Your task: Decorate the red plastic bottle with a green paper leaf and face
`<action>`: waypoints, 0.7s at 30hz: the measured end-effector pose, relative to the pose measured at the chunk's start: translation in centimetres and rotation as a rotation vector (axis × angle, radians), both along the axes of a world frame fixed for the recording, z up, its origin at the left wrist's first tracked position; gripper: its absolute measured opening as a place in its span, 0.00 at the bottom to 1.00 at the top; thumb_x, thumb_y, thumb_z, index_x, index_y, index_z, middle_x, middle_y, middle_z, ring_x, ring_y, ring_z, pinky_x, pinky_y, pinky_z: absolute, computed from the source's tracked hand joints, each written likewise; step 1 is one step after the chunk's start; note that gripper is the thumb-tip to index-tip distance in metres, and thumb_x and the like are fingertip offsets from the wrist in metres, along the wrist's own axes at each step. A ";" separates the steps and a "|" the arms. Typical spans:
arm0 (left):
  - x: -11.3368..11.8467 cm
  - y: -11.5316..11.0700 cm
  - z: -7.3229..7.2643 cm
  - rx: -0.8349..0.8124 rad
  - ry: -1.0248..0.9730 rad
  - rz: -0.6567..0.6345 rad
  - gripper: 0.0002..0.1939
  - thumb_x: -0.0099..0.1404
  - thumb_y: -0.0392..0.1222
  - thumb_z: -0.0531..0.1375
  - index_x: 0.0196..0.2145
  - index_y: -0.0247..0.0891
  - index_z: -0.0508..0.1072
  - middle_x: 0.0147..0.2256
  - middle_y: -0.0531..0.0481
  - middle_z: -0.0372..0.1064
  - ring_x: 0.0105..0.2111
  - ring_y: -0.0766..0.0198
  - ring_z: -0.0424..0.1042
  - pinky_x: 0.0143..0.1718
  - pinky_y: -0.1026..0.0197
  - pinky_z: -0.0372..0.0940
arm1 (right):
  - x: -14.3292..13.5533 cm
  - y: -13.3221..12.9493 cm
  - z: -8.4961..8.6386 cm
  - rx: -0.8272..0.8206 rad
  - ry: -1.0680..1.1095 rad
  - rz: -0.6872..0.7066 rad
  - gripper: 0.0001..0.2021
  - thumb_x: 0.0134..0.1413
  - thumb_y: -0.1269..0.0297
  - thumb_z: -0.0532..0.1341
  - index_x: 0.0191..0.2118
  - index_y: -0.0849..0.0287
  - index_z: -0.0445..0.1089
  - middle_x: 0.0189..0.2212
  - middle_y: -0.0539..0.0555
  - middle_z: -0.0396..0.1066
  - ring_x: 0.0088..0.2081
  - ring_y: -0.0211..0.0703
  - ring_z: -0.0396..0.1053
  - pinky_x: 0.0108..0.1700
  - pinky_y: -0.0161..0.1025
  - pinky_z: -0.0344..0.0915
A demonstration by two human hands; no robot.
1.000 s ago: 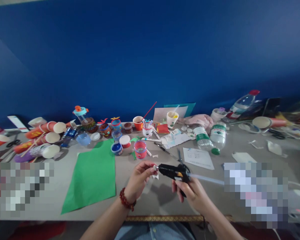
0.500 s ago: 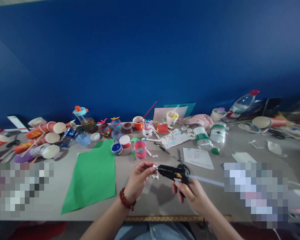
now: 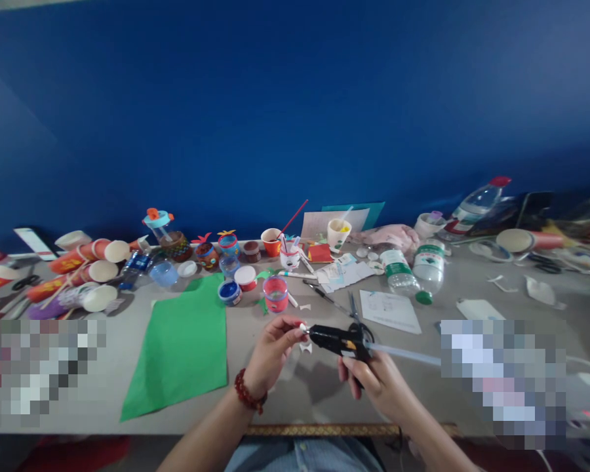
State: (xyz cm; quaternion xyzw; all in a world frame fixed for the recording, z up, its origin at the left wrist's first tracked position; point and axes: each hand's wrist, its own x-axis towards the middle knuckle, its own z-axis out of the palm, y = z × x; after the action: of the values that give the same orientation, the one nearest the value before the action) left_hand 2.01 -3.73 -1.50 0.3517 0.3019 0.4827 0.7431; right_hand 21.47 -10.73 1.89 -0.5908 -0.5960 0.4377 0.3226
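Note:
My right hand point(image 3: 371, 379) is wrapped round the handle of a black hot glue gun point(image 3: 335, 339), and a long translucent glue stick point(image 3: 406, 354) sticks out of its back end. The gun's nozzle points left and meets, or nearly meets, a small white piece point(image 3: 303, 327) pinched between my left thumb and fingers. My left hand point(image 3: 275, 345) wears a red bead bracelet point(image 3: 248, 392). Just below the fingertips a white paper scrap point(image 3: 305, 347) lies on the table. Scissors point(image 3: 356, 311) rest partly behind the gun. A pink-and-clear cup point(image 3: 276, 295) with green leaf shapes stands beyond my left hand.
A green sheet point(image 3: 187, 347) lies left of my hands. Paint pots, such as a blue one point(image 3: 229, 292), and decorated cups line the back. Plastic bottles point(image 3: 429, 265) and a white printed paper point(image 3: 390, 311) are to the right. Paper-cup rolls point(image 3: 81, 272) lie at far left.
The glue gun has shifted very slightly left towards the white piece. Both hands otherwise keep their places and grips.

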 end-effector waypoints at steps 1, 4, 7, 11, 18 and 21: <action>0.0 0.0 0.0 0.000 -0.001 0.001 0.09 0.54 0.39 0.70 0.33 0.38 0.77 0.31 0.52 0.75 0.32 0.67 0.73 0.39 0.63 0.66 | 0.0 0.0 0.1 0.002 0.002 -0.002 0.18 0.57 0.56 0.51 0.22 0.59 0.68 0.12 0.51 0.66 0.17 0.40 0.65 0.25 0.35 0.58; 0.0 0.0 -0.1 -0.008 0.006 0.005 0.09 0.54 0.39 0.70 0.33 0.37 0.77 0.31 0.51 0.75 0.31 0.67 0.73 0.39 0.63 0.66 | -0.1 0.0 0.3 -0.002 0.010 -0.006 0.18 0.56 0.56 0.52 0.22 0.59 0.67 0.12 0.50 0.66 0.17 0.40 0.65 0.24 0.35 0.58; 0.0 0.0 -0.1 -0.008 0.002 0.005 0.08 0.54 0.38 0.70 0.33 0.38 0.77 0.32 0.52 0.75 0.32 0.67 0.73 0.39 0.64 0.66 | -0.1 -0.1 0.1 0.004 0.018 0.003 0.19 0.58 0.56 0.51 0.23 0.59 0.67 0.12 0.51 0.66 0.18 0.40 0.65 0.25 0.35 0.59; 0.0 0.0 -0.1 -0.004 -0.012 0.009 0.07 0.55 0.37 0.69 0.33 0.38 0.77 0.32 0.52 0.75 0.32 0.68 0.73 0.39 0.64 0.66 | 0.1 -0.1 -0.4 0.009 0.027 0.017 0.19 0.59 0.56 0.50 0.24 0.60 0.68 0.14 0.51 0.67 0.19 0.40 0.66 0.26 0.35 0.60; -0.1 0.0 0.2 0.009 0.003 0.019 0.08 0.55 0.37 0.69 0.33 0.37 0.76 0.32 0.52 0.75 0.32 0.68 0.72 0.39 0.65 0.66 | 0.1 0.0 -0.5 0.018 0.020 0.028 0.18 0.60 0.57 0.50 0.25 0.60 0.68 0.15 0.51 0.67 0.19 0.40 0.66 0.26 0.35 0.60; -0.1 0.0 0.2 0.009 -0.001 0.017 0.08 0.55 0.37 0.69 0.33 0.37 0.76 0.32 0.52 0.75 0.32 0.68 0.72 0.38 0.65 0.65 | 0.2 -0.1 -0.6 -0.001 0.068 0.020 0.18 0.59 0.56 0.52 0.25 0.61 0.69 0.14 0.51 0.67 0.18 0.39 0.65 0.26 0.35 0.60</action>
State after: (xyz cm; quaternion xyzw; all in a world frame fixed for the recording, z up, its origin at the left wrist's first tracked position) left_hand 1.90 -3.71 -1.33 0.3524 0.3024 0.4906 0.7373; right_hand 21.66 -10.81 1.32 -0.5699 -0.5904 0.4609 0.3380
